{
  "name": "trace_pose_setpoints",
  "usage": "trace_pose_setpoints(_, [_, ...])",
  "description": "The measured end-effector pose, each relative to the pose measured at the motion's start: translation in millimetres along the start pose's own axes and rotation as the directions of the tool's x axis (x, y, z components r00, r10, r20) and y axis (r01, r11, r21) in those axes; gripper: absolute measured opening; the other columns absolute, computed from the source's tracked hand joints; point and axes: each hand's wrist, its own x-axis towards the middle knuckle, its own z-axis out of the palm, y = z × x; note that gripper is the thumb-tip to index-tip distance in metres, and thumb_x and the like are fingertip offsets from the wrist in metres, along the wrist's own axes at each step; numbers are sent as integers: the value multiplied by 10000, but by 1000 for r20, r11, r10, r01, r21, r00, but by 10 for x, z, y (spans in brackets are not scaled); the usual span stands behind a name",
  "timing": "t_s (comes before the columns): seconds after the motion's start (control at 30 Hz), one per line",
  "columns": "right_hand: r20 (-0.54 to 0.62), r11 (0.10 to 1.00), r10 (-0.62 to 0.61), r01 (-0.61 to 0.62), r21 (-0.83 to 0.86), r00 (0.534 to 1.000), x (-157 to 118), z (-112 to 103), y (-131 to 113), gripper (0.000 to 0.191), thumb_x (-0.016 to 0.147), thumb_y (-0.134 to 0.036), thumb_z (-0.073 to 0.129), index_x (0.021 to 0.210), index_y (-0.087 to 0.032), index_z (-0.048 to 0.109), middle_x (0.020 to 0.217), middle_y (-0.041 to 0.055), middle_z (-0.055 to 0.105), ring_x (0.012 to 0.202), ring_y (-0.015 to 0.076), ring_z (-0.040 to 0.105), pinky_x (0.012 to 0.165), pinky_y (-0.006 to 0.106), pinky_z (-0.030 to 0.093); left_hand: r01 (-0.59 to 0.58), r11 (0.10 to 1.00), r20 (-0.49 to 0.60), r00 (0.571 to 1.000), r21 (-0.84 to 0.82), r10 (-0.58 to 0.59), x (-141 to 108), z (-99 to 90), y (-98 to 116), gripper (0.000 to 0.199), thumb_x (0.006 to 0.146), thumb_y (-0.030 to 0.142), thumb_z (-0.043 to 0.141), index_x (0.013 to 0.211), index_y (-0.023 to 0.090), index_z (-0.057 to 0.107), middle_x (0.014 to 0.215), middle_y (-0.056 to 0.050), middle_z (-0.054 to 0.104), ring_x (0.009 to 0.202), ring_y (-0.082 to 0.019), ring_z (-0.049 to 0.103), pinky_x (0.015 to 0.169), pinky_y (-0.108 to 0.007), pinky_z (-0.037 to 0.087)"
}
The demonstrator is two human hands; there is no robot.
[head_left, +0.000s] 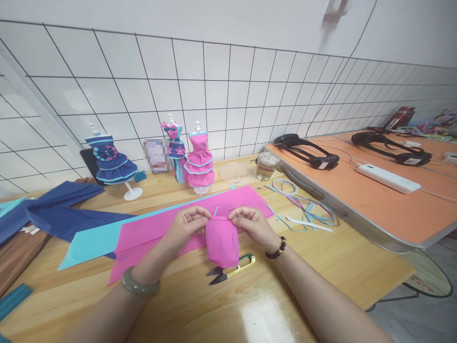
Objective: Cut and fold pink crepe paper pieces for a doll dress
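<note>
Between my two hands hangs a small piece of pink fabric (pixel 222 243), pinched along its folded top edge. My left hand (pixel 191 224) is closed on the left end of that edge, and my right hand (pixel 252 224) on the right end. A thin light-blue strip (pixel 216 211) sticks up behind the edge. Under the hanging fabric, yellow-handled thread snips (pixel 233 271) lie on the wooden table (pixel 285 295), their blades partly covered. Behind my hands, a long pink cloth (pixel 143 236) is spread over a light-blue cloth (pixel 84 243).
Miniature dress forms wear a navy dress (pixel 116 164), a blue-pink dress (pixel 176 150) and a pink tiered dress (pixel 200 162). Nearby stand a lidded cup (pixel 267 166) and coiled ribbons (pixel 317 209). Navy fabric (pixel 67 205) lies left. Black headsets (pixel 310 152) rest on an orange surface (pixel 374 195).
</note>
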Motion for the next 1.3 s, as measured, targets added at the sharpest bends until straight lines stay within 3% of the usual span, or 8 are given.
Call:
trace_pose_setpoints(0.47, [-27, 985, -49, 44, -167, 998, -31, 23, -28, 191, 671, -323, 662, 780, -167, 664, 676, 2, 609, 587, 96, 531, 557, 226, 448, -77, 973, -16, 996, 219, 82, -6, -4, 76, 168, 680, 285, 647, 776, 159, 590, 676, 6, 584, 630, -103, 519, 615, -210, 407])
trace_pose_setpoints(0.6, [-31, 972, -105, 96, -215, 994, -52, 50, -37, 195, 697, -343, 643, 765, -163, 674, 721, 26, 644, 654, 116, 557, 598, 235, 453, -59, 971, -63, 995, 231, 75, -5, 22, 90, 186, 657, 311, 668, 711, 157, 579, 652, 14, 584, 615, -98, 518, 608, -215, 414])
trace_pose_setpoints(0.8, [-75, 981, -78, 63, -184, 994, -34, 89, -10, 201, 660, -356, 684, 711, -164, 650, 645, 6, 624, 575, 99, 535, 538, 223, 440, -51, 970, -64, 996, 237, 68, 7, 71, 82, 192, 617, 284, 701, 696, 152, 585, 638, 16, 598, 601, -98, 525, 585, -213, 407])
trace_pose_setpoints(1.1, [-77, 976, -138, 122, -179, 988, -2, 73, 28, 179, 665, -317, 691, 733, -165, 626, 566, -30, 558, 499, 62, 476, 487, 185, 396, -83, 973, -79, 992, 215, 102, 16, 60, 58, 176, 618, 267, 703, 691, 156, 587, 627, 21, 600, 594, -92, 531, 581, -208, 407])
trace_pose_setpoints(1.3, [-82, 982, -68, 52, -182, 994, -10, 65, 20, 223, 650, -352, 694, 773, -167, 677, 662, 7, 628, 547, 94, 522, 529, 236, 446, -100, 941, -71, 989, 323, 130, 12, 54, 59, 154, 650, 288, 671, 731, 158, 656, 730, -25, 662, 696, -139, 574, 662, -254, 450])
